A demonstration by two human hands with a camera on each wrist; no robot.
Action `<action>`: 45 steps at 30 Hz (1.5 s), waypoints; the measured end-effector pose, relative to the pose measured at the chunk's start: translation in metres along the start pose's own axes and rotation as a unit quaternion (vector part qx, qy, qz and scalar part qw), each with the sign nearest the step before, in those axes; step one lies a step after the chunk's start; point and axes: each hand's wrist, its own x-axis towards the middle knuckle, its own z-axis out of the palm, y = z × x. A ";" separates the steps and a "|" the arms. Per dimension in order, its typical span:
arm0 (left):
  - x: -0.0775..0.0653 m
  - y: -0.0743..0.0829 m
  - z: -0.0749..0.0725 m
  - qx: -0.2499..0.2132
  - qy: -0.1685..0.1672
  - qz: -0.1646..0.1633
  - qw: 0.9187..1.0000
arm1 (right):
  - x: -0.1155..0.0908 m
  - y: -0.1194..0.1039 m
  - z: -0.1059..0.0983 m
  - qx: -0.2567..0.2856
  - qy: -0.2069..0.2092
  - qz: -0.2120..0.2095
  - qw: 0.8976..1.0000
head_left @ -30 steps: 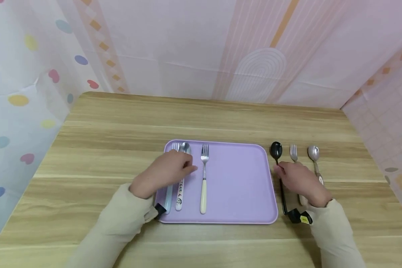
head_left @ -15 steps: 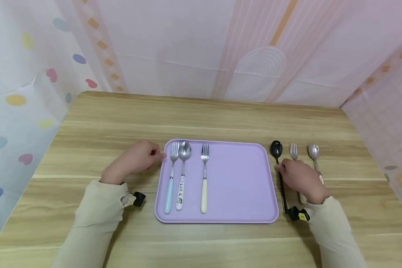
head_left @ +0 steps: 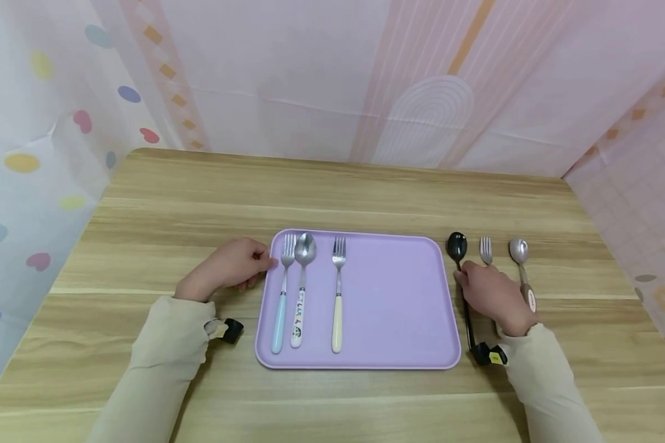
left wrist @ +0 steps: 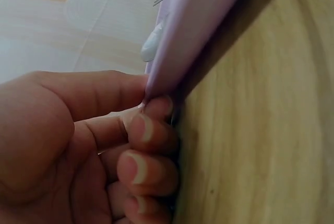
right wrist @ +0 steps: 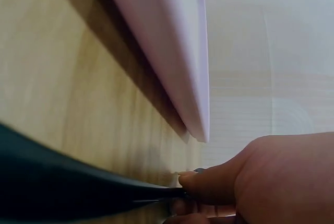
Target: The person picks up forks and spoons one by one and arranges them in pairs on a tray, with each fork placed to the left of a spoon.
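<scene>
My left hand [head_left: 229, 266] pinches the left rim of a lilac tray [head_left: 399, 295]. In the left wrist view the thumb lies on the tray edge [left wrist: 182, 31] and curled fingertips [left wrist: 143, 130] sit under it. On the tray lie a blue-handled fork [head_left: 279, 323], a spoon [head_left: 298, 314] with a white printed handle, and a cream-handled fork [head_left: 337, 320]. Right of the tray, my right hand [head_left: 494, 296] pinches the handle of a black spoon [head_left: 457, 246] between thumb and fingers. The right wrist view shows the black handle [right wrist: 78, 185] close up.
Beyond the right hand lie a fork [head_left: 486, 249], its handle mostly covered by the hand, and a spoon [head_left: 518, 251] with a brown handle. All this is on a wooden table [head_left: 332, 406]. A patterned cloth [head_left: 305, 80] hangs behind.
My left hand has moved left from over the blue-handled fork and the spoon to the tray's left rim, and now grips it. The right hand stays at the black spoon, shifting only slightly.
</scene>
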 end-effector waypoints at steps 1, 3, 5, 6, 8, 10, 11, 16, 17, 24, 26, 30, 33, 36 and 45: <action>0.000 0.000 0.000 0.000 -0.001 -0.002 1.000 | 0.001 0.000 0.001 0.001 0.004 -0.002 1.000; 0.000 0.000 0.000 -0.002 -0.001 -0.005 1.000 | 0.001 0.000 0.002 0.006 0.012 -0.008 1.000; 0.000 0.000 0.000 -0.002 -0.001 -0.005 1.000 | 0.002 0.001 0.003 0.011 0.021 -0.017 1.000; 0.000 0.000 0.000 -0.002 0.000 -0.006 1.000 | 0.003 0.002 0.004 0.014 0.027 -0.024 0.999; 0.001 0.000 0.000 -0.002 0.002 -0.006 1.000 | 0.004 0.003 0.005 0.016 0.034 -0.031 0.999; 0.001 0.000 0.001 -0.003 0.004 -0.004 1.000 | 0.005 0.004 0.006 0.016 0.040 -0.039 0.998; 0.000 0.000 0.001 -0.004 0.004 -0.004 1.000 | 0.005 0.004 0.006 0.017 0.043 -0.043 0.998; 0.000 -0.001 0.001 -0.008 0.006 -0.005 1.000 | 0.007 0.005 0.006 0.017 0.057 -0.062 0.996; 0.000 -0.001 0.002 -0.008 0.007 -0.005 1.000 | 0.007 0.005 0.006 0.014 0.061 -0.065 0.996; 0.000 0.001 0.003 -0.002 0.007 -0.005 1.000 | 0.002 0.007 0.002 0.003 0.088 -0.077 0.993; -0.001 0.001 0.002 -0.002 0.007 -0.006 1.000 | 0.001 0.005 0.001 0.007 0.098 -0.084 0.992; -0.004 0.003 0.001 -0.004 0.009 -0.004 1.000 | 0.000 0.000 -0.002 0.011 0.111 -0.097 0.989; -0.005 0.003 0.000 -0.001 0.009 -0.002 1.000 | -0.002 -0.006 -0.003 0.011 0.111 -0.102 0.988; -0.005 0.004 0.000 0.001 0.008 -0.003 1.000 | -0.003 -0.013 -0.004 0.006 0.114 -0.105 0.988; -0.004 0.003 0.001 -0.003 0.009 -0.006 1.000 | -0.002 -0.033 -0.005 0.005 0.100 -0.118 0.988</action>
